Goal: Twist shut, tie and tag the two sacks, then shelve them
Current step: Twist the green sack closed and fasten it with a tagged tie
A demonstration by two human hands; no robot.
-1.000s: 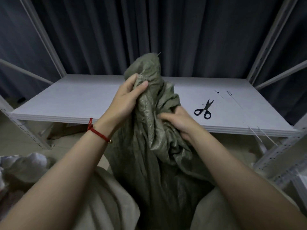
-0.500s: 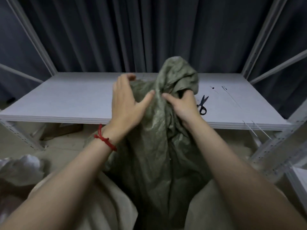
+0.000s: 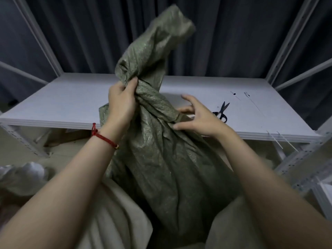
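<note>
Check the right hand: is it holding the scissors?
No, the scissors lie on the shelf beyond the right hand, whose fingers are spread open beside the sack.

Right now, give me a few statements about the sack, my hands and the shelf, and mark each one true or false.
1. The left hand grips the twisted neck of the sack. True.
2. The right hand holds the scissors. False: the scissors lie on the shelf, and the right hand is at the sack with its fingers spread.
3. A red cord is round the left wrist. True.
4. A tie is fastened round the sack's neck. False: no tie shows on it.
5. The sack lies on the shelf. False: it stands in front of the shelf.
</note>
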